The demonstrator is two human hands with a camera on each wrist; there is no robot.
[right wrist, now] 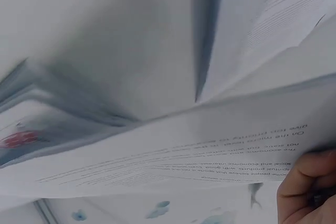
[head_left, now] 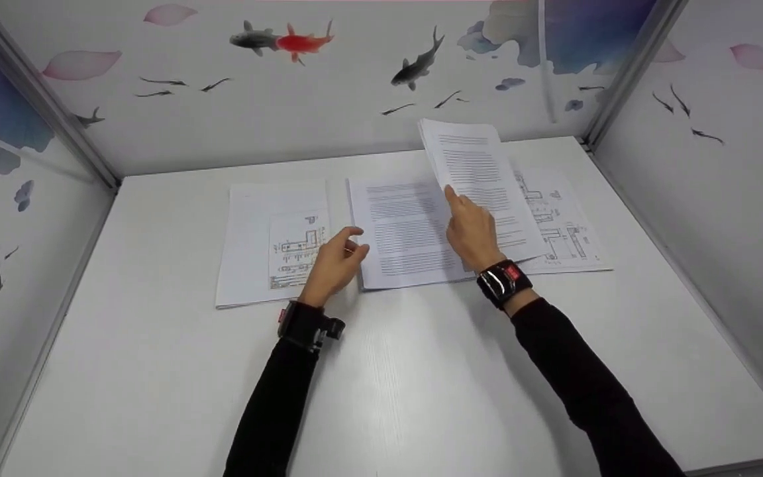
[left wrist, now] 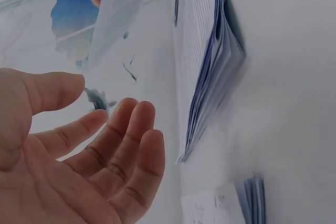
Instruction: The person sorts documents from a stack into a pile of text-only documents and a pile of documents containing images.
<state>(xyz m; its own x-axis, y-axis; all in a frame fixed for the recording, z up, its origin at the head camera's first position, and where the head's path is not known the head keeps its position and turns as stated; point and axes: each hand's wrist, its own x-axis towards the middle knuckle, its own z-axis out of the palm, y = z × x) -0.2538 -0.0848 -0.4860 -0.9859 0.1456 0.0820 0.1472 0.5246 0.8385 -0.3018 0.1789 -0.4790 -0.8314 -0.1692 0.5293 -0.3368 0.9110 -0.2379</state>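
My right hand [head_left: 473,228] pinches a thin batch of printed sheets [head_left: 471,156] by its left edge, held tilted above the table. In the right wrist view, text lines run across the held sheets [right wrist: 173,153], with the curled fingers [right wrist: 299,182] at their edge. Below and to the left lies the middle paper stack [head_left: 401,228], covered in text. My left hand [head_left: 334,266] hovers by that stack's left edge, fingers loosely bent. The left wrist view shows nothing in its palm [left wrist: 58,182], and the stack's layered edges [left wrist: 215,72] beyond.
To the left lies another paper stack [head_left: 242,245] with a smaller drawing sheet [head_left: 295,248] on top. A stack of technical drawings [head_left: 567,232] on the right is partly hidden under the held sheets. White panels [head_left: 348,112] painted with fish enclose the white table [head_left: 381,384].
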